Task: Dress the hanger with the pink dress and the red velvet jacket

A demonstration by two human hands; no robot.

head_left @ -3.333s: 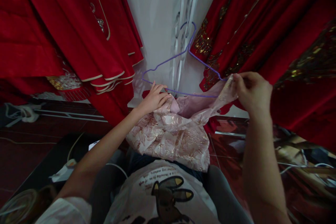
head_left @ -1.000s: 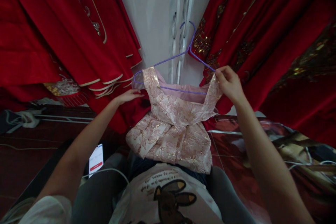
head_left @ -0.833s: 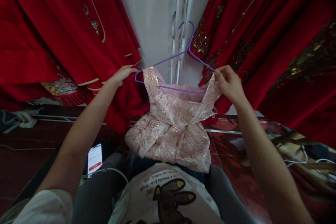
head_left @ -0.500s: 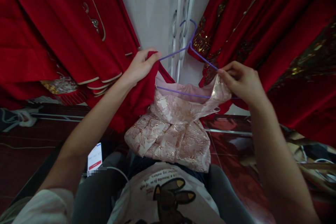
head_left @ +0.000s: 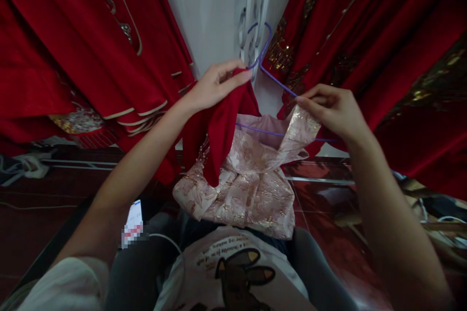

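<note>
Near the centre of the frame the left hand (head_left: 221, 85) pinches the top of a red cloth (head_left: 225, 131) draped over the left side of a purple hanger (head_left: 278, 80), while right of centre the right hand (head_left: 328, 109) pinches a strap of a pink dress (head_left: 251, 194). The hanger's hook points to the top of the frame, and its long lower bar runs crosswise, dipping slightly rightward, inside the dress's neckline. Shiny, gold-patterned and creased, the dress lies at lower centre, neckline upward, between red garments (head_left: 87, 48) filling both upper corners.
</note>
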